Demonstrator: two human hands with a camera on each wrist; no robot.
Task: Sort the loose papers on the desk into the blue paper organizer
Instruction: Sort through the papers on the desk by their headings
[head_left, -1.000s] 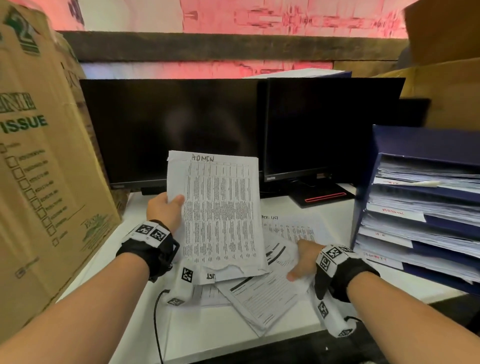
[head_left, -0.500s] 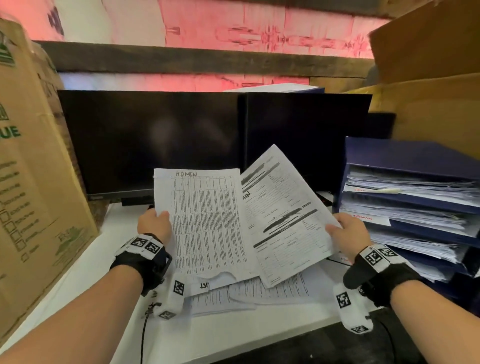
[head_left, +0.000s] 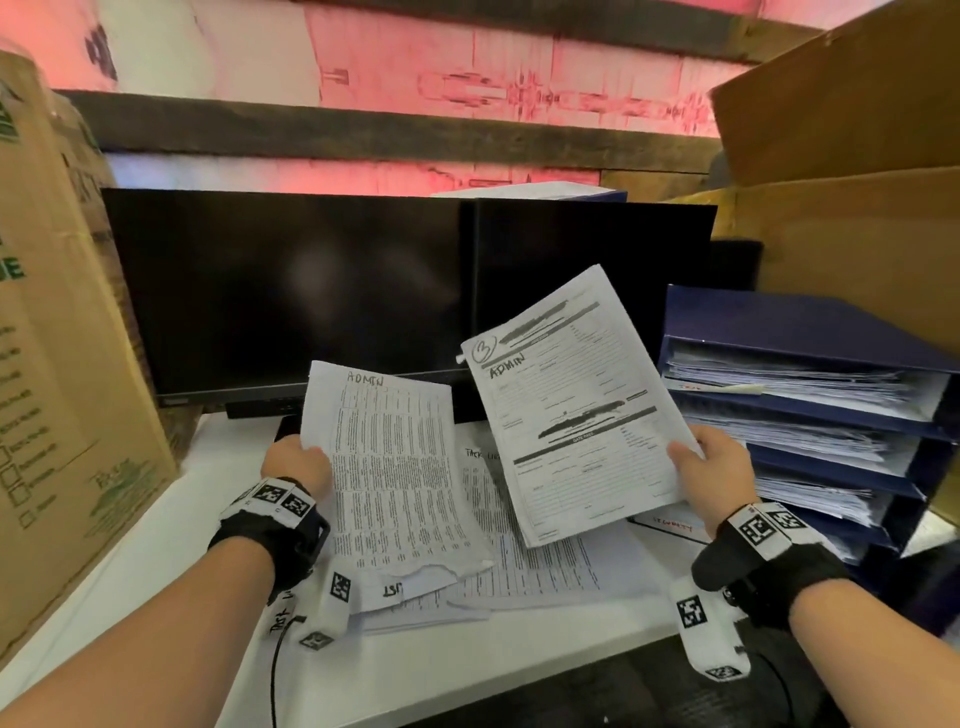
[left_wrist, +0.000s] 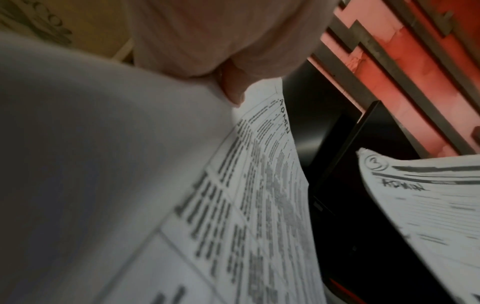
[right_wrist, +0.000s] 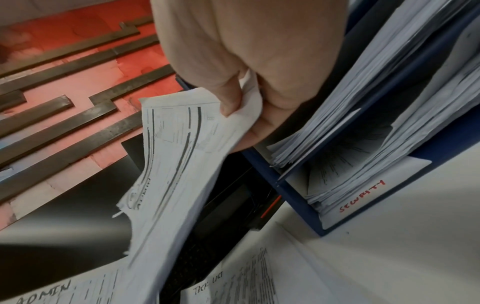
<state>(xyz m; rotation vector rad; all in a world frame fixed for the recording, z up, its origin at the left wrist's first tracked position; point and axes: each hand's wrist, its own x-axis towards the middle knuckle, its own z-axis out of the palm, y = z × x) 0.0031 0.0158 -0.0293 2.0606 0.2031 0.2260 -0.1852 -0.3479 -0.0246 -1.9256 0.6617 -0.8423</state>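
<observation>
I see two dark monitors (head_left: 332, 291) on a white desk (head_left: 467, 660), cardboard boxes (head_left: 62, 395) either side, pink-lit wall (head_left: 415, 78) behind.

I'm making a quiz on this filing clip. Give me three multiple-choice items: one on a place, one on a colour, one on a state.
1. Where is the organizer?
A. right of the monitors
B. left of the monitors
C. on the floor

2. What colour is the label ink on its bottom tray?
A. green
B. red
C. black

3. What is the right hand doing?
A. resting flat
B. hanging idle
C. gripping a sheet

Key: 1 A, it stands at the desk's right end; 2 B, the right wrist view shows red lettering; 3 C, its fingers pinch the form marked ADMIN.
</observation>
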